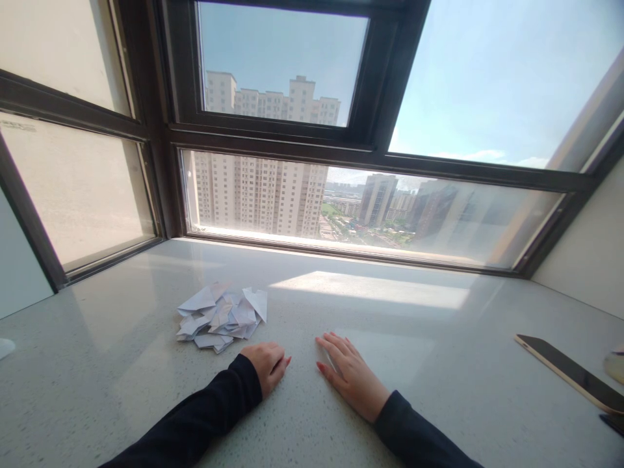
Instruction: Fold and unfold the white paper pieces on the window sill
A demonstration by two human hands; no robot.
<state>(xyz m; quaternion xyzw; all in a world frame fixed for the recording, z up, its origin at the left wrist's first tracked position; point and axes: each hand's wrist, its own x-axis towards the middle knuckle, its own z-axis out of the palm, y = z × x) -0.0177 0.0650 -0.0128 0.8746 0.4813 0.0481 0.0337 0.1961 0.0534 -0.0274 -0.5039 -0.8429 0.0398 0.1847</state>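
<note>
My left hand (267, 367) rests on the speckled stone sill (302, 422) with its fingers curled in loosely and the thumb pointing right. No object shows in it. Just beyond and to its left lies a loose pile of folded white paper pieces (221, 318), apart from the hand. Flat on the sill to the right is my right hand (348, 374), its fingers stretched out and slightly spread, with nothing held. A gap of bare stone separates the two hands. Both wrists are in dark sleeves.
A dark-screened phone or tablet (570, 370) with a gold edge lies at the right. Partly cut off at the right edge is a pale round item (615, 366). A small white item (6, 348) sits at the left edge. Dark window frames (351, 257) bound the sill's far side.
</note>
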